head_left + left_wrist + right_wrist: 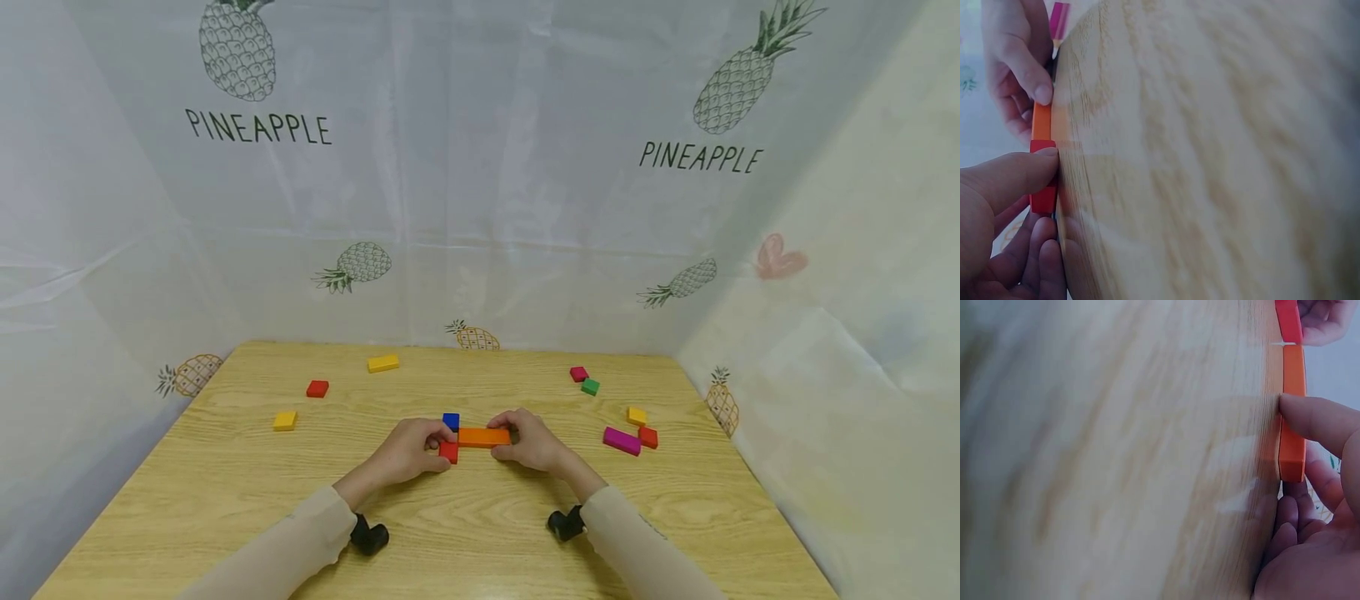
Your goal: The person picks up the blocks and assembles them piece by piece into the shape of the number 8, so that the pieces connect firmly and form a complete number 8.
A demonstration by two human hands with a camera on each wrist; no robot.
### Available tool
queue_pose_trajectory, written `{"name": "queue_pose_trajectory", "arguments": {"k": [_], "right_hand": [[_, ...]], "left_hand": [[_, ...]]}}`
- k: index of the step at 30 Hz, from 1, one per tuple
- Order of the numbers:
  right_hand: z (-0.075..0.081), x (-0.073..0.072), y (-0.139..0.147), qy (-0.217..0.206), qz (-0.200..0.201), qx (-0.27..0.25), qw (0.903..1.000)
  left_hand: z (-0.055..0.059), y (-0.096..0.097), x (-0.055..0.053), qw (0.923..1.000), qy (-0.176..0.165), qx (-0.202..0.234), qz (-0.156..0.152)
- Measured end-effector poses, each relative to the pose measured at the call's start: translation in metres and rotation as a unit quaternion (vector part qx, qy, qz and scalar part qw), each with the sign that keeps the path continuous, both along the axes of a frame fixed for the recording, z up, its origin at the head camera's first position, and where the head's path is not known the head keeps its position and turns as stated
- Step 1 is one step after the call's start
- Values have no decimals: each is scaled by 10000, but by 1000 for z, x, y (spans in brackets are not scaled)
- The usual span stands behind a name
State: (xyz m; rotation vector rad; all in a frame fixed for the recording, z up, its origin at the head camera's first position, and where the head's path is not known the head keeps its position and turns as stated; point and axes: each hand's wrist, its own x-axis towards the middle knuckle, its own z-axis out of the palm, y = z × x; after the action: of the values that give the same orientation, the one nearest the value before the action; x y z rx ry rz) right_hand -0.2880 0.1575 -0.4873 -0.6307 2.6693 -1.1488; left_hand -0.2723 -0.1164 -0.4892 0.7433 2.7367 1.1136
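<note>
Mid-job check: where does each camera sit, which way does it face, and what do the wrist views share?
Head: worn on the head, facing forward and down at the table; shows left hand, right hand and sleeves.
Left wrist: on that wrist, looking low along the table, image turned sideways; left hand close, holding a red block, right hand beyond.
Right wrist: likewise; right hand close, holding an orange block, part of left hand at top right.
Shared by both wrists: both hands, both blocks, table.

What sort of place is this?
Probably a makeshift recording booth, though the wider room is out of view: pineapple-print sheets on three sides of a wooden tabletop, coloured blocks spread across it, black wrist-worn devices.
</note>
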Motion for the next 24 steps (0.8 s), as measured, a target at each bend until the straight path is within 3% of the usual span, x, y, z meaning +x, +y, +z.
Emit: {"name": "queue_pose_trajectory", "arguments": {"k": [10, 24], "right_hand": [[0, 3, 4, -74, 36, -233, 9997], [13, 7, 18, -685, 28, -562, 9961]], "left_hand": [[0, 0, 1, 10000, 2, -34, -13], [0, 1, 0, 10000, 27, -37, -33]]}}
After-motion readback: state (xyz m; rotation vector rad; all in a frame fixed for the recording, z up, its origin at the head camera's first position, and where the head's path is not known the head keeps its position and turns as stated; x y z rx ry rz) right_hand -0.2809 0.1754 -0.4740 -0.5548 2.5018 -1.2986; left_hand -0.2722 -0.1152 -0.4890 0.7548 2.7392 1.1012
